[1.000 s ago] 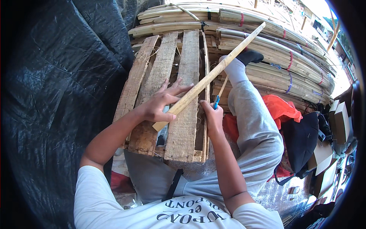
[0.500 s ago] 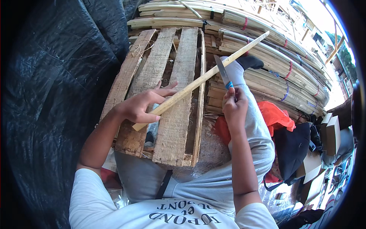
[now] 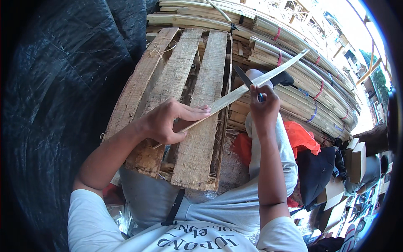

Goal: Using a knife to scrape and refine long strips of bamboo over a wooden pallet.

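A long, thin wooden strip [image 3: 230, 98] slants across a rough slatted crate [image 3: 197, 155], its far end rising to the upper right past my raised leg. My left hand [image 3: 170, 122] grips the strip near its lower end, thumb beneath and fingers on top. In my right hand [image 3: 265, 103] is a knife [image 3: 242, 77] with a dark-looking blade; its handle is mostly hidden by the fingers. The blade lies across the strip, and the right fingers are close against the strip's edge.
Bundles of wooden strips [image 3: 310, 98] tied with coloured bands are stacked behind the crate. A black tarp [image 3: 75, 84] hangs at the left. To the right are an orange plastic bag [image 3: 300, 136], a dark bag [image 3: 315, 174] and cardboard boxes [image 3: 358, 161].
The strip has been turned in my left hand so a different face shows. My right hand has moved up to the strip, with the knife blade now across it.
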`<state>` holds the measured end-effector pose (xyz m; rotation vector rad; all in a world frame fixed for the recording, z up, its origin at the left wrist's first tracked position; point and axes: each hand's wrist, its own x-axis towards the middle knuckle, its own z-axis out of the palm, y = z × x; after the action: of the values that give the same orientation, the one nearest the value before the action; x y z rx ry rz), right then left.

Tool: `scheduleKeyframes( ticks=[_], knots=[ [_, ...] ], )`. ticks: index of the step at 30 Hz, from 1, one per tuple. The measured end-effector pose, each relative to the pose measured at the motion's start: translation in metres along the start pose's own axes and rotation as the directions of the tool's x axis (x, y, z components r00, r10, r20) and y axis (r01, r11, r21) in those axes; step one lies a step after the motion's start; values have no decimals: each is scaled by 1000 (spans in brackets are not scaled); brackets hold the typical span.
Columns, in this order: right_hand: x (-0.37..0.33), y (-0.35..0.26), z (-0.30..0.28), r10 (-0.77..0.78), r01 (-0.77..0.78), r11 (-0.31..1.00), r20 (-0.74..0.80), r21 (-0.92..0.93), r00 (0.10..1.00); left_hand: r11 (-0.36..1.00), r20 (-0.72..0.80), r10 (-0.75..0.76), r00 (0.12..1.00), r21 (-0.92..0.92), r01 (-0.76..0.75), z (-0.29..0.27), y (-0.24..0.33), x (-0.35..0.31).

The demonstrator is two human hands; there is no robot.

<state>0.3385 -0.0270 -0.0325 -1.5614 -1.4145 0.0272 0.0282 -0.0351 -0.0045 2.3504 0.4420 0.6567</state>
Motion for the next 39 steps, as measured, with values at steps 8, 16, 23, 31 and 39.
scheduleKeyframes(
  ticks=[8, 16, 23, 31, 39],
  knots=[
    [-14, 4, 4, 59, -58, 990, -3, 126, 998, 997, -2, 20, 1000, -70, -20, -2, -8, -8],
    [-13, 13, 3, 78, -68, 930, -14, 360, 997, 989, 16, 35, 999, -147, -33, -4, -11, -5],
    [-19, 18, 7, -10, 48, 934, -109, 355, 994, 992, 41, -15, 999, -126, 21, -12, -6, -8],
    [-33, 31, 15, 111, -72, 859, -49, 507, 993, 981, -11, -30, 999, 189, 32, -19, 14, -3],
    [-40, 27, -2, 175, -151, 823, 9, 547, 985, 892, -81, -225, 971, 383, 239, -19, 24, 5]
  ],
)
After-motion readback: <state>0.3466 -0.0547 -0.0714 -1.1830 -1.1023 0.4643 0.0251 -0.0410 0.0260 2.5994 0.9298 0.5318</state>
